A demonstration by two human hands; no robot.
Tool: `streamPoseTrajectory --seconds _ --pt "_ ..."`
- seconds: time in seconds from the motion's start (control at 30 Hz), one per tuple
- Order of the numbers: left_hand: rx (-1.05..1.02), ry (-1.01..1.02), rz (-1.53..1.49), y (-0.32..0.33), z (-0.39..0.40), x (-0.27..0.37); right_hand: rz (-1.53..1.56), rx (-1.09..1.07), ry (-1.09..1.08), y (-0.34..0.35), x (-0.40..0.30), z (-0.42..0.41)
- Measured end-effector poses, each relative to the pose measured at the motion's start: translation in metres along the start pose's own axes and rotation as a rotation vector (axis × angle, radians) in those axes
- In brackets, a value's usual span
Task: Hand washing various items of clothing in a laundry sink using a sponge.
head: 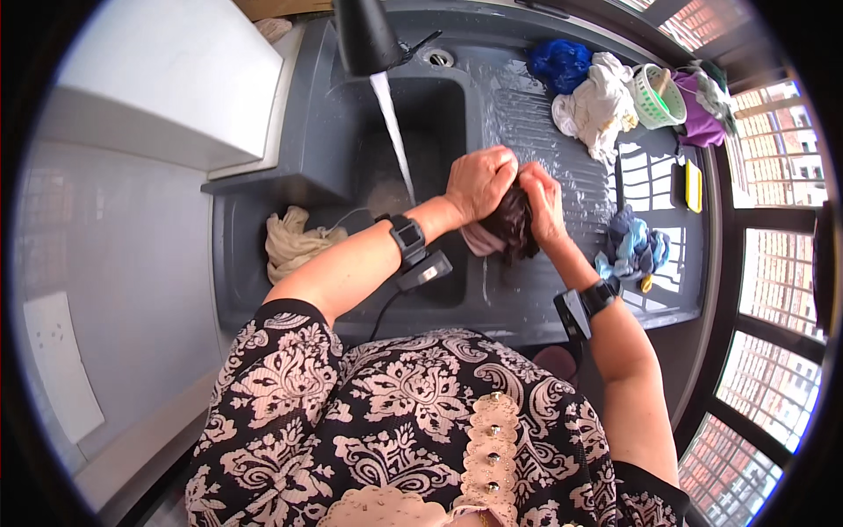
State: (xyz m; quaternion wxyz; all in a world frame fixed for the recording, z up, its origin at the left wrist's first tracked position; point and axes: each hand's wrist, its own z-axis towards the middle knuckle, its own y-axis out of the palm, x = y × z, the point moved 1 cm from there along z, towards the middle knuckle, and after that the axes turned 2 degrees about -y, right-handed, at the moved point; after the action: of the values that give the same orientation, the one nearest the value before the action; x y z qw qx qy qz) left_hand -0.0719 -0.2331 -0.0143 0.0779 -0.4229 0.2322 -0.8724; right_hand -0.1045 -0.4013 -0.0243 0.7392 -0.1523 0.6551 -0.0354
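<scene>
Both my hands grip a wet, dark brown cloth (510, 221) with a pinkish part hanging at its lower left. They are close together over the ribbed washboard slope (579, 191) of a grey laundry sink. My left hand (484, 181) is closed on the bunched top of the cloth, its fingers curled under and partly hidden. Beside it, my right hand (543, 201) holds the cloth's right side. Water pours in a steady stream (393, 135) from the black faucet (367, 36) into the sink basin (421, 99), left of my hands.
A cream cloth (296, 240) lies in the basin's lower left. Along the board's right are blue cloth (561, 64), white cloth (599, 102), a white-and-green basket (658, 99), purple cloth (701, 105), a yellow-edged object (693, 186) and blue rags (633, 247). A white cabinet (164, 79) stands left.
</scene>
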Motion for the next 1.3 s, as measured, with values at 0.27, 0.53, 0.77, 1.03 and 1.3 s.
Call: streamPoseTrajectory --seconds 0.27,0.53,0.77,1.03,1.3 --pt "-0.087 -0.511 -0.448 -0.064 -0.059 -0.006 -0.302 0.272 -0.013 0.031 -0.039 -0.031" --pt "0.474 -0.592 -0.519 -0.178 -0.104 -0.015 0.172 0.315 -0.069 0.065 -0.105 0.028" --pt "0.412 -0.613 -0.368 -0.234 -0.129 -0.021 0.716 0.318 -0.243 0.038 -0.171 0.059" --pt "-0.751 -0.662 0.210 -0.237 -0.150 -0.051 0.118 -0.350 0.154 0.123 -0.114 -0.017" --pt "-0.736 -0.864 0.474 -0.154 -0.170 -0.096 -0.913 -0.687 0.024 0.184 -0.002 0.025"
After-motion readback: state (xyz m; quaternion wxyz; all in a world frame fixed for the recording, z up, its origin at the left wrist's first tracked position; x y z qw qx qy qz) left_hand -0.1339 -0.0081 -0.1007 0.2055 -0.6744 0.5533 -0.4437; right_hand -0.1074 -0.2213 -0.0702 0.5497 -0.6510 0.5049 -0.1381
